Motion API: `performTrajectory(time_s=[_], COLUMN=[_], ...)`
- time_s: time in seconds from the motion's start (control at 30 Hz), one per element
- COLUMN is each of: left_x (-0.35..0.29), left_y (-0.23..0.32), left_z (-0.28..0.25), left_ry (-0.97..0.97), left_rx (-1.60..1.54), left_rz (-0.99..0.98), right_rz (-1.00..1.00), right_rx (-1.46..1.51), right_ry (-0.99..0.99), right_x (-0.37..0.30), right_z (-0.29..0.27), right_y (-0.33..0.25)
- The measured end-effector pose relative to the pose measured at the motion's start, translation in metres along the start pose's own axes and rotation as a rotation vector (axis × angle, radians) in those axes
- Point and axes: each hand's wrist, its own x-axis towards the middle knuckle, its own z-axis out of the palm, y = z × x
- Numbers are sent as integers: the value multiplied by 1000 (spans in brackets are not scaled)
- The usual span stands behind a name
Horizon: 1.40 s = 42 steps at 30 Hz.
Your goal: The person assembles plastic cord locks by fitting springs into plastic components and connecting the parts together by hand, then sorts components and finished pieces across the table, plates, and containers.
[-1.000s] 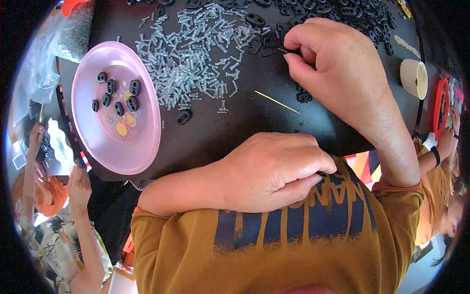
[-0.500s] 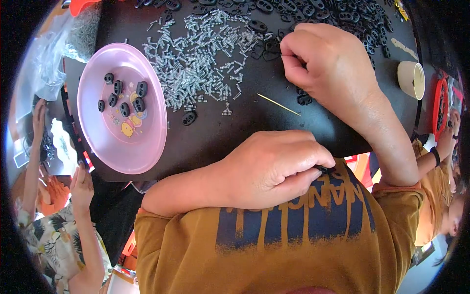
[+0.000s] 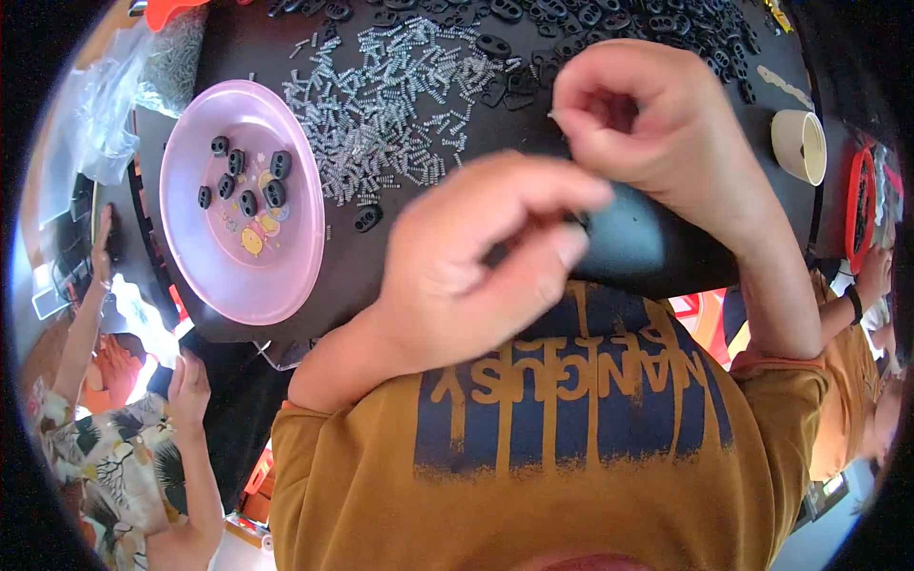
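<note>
My left hand (image 3: 476,266) is raised over the near table edge, smeared by motion. Its thumb and forefinger close around a small black piece (image 3: 583,220), mostly hidden, which looks like a cord lock part. Curled with thumb and forefinger together, my right hand (image 3: 657,124) hangs near the black parts; a tiny pale tip shows at its fingertips, too small to name. A heap of small metal springs (image 3: 381,105) spreads left of my right hand. One black two-hole cord lock (image 3: 367,218) lies beside a pink bowl (image 3: 276,303) that holds several more.
Many loose black cord lock parts (image 3: 666,24) cover the table's far side. A cream cup (image 3: 800,147) stands at the right, near a red-rimmed tray (image 3: 860,205). Clear plastic bags (image 3: 105,114) lie at the far left. Other people's arms (image 3: 195,447) show at both sides.
My left hand has lifted from against my shirt, moving up and left over the table edge. My right hand has turned slightly, its fingers still curled. The toothpick-like stick is now hidden.
</note>
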Motion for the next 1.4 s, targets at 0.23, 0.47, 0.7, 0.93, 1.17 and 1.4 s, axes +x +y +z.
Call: performTrajectory(time_s=[0.23, 0.47, 0.7, 0.93, 1.17, 1.4], left_x=[5, 8, 14, 21, 23, 26], left_y=[10, 13, 4, 0, -5, -9], left_z=[-5, 2, 30, 51, 49, 50], left_ry=[150, 165, 127, 323, 291, 119], left_rx=[171, 177, 349, 229, 338, -105], left_rz=[109, 136, 291, 178, 158, 71], right_rz=[537, 626, 509, 452, 365, 178], right_rx=[1247, 1314, 1460, 1521, 1428, 1278], right_ry=[142, 118, 130, 232, 308, 461], right_x=[-18, -27, -62, -75, -82, -83], right_z=[-2, -3, 3, 12, 14, 15], right_y=[-30, -39, -19, -17, -11, -10])
